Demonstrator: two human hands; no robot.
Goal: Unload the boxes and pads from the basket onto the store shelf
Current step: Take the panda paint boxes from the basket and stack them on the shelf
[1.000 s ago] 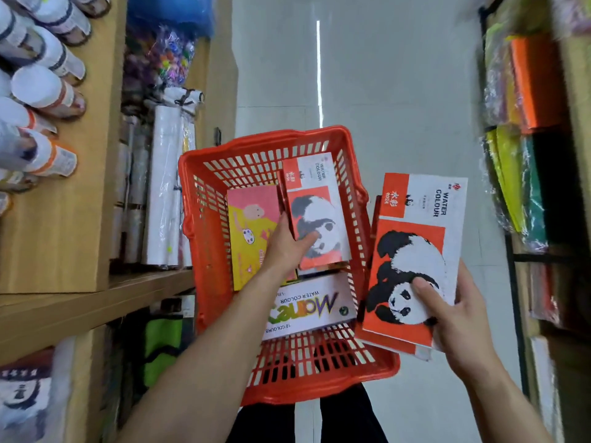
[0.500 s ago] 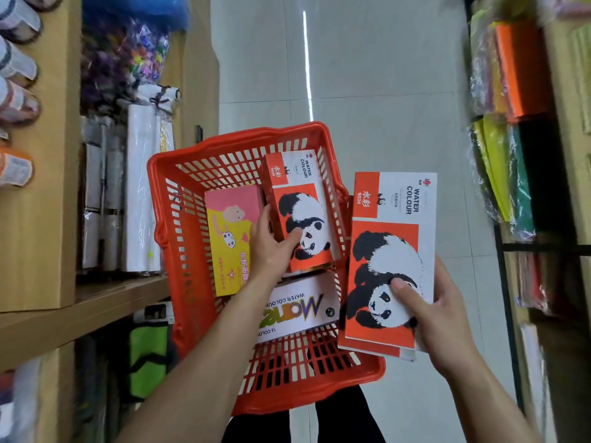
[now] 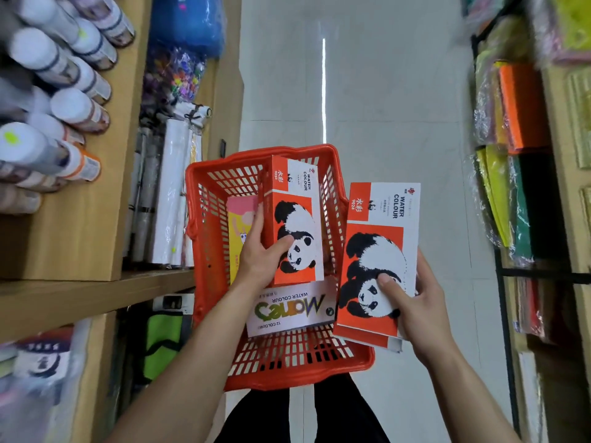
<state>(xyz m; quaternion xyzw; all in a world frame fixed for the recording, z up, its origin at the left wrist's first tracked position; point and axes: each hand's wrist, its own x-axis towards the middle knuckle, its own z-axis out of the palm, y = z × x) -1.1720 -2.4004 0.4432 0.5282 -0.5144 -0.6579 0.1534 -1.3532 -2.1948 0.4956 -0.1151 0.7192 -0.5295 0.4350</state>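
1. Head view: your left hand (image 3: 259,262) clamps the orange-and-white panda watercolour box (image 3: 295,219), thumb on its face, fingers (image 3: 256,223) at its nine o'clock edge, above the red plastic basket (image 3: 204,219).
2. Your right hand (image 3: 412,302) grips stacked panda boxes (image 3: 379,251) at three o'clock. They look like light, stiff card; hold the long edges.

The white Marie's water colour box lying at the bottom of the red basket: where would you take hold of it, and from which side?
Grip the white Marie's water colour box across its two long edges, coming straight down from above. It lies flat, face up, on the floor of the red plastic basket, so only its top and edges are open. Both hands already hold panda boxes, so one must be freed first.
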